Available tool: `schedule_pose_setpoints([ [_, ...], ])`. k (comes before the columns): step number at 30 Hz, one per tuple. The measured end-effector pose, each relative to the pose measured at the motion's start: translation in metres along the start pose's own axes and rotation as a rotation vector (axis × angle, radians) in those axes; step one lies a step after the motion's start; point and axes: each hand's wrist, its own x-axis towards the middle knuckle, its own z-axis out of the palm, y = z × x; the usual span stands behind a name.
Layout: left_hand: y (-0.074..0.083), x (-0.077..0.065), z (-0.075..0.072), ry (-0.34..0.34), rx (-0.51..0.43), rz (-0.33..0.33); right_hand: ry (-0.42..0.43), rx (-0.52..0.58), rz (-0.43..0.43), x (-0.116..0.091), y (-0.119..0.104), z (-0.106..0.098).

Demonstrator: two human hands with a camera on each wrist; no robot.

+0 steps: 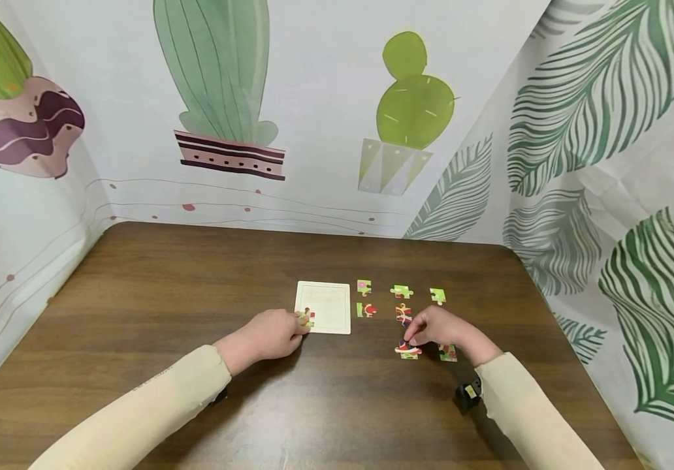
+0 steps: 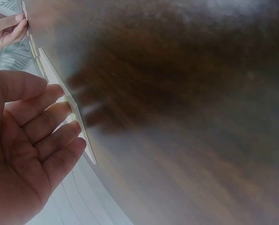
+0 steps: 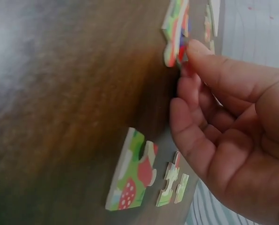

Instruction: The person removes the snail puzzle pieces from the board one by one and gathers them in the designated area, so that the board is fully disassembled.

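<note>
In the head view, a square white puzzle tray (image 1: 332, 329) lies on the table, with one puzzle piece (image 1: 307, 316) in its near left corner. My left hand (image 1: 269, 334) rests its fingertips on that corner. From the left wrist, its fingers (image 2: 60, 136) look loosely bent, tips at the tray edge (image 2: 78, 117). Off to the right, my right hand (image 1: 433, 328) pinches a red, white and blue puzzle piece (image 1: 409, 349) by thumb and index finger. The right wrist view shows the held piece (image 3: 173, 33) at the fingertips, tilted up from the table.
Several loose puzzle pieces lie right of the tray in rough rows, among them a pink-flowered one (image 1: 364, 286), a red and green one (image 1: 366, 310) and a green one (image 1: 437, 296). A strawberry-patterned piece (image 3: 130, 178) sits beside my right hand. A patterned curtain (image 1: 313, 130) hangs behind the table.
</note>
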Motion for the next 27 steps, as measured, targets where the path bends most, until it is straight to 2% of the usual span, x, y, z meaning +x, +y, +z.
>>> schedule_pose_setpoints([
  [5, -0.001, 0.001, 0.002, -0.004, -0.018, -0.003, -0.026, 0.054, 0.012, 0.001, 0.004, -0.004],
  [9, -0.001, 0.001, 0.002, -0.012, -0.020, -0.012, -0.003, 0.104, 0.040, 0.004, 0.002, -0.004],
  [16, -0.001, 0.001, 0.003, -0.001, 0.002, -0.004, 0.104, 0.155, 0.072, 0.015, -0.015, -0.001],
  [21, -0.001, 0.000, 0.004, 0.012, 0.010, 0.010, 0.200, 0.187, 0.057, 0.025, -0.032, 0.000],
  [27, 0.000, -0.003, 0.003, 0.025, 0.017, 0.042, 0.235, 0.214, 0.020, 0.036, -0.055, 0.006],
])
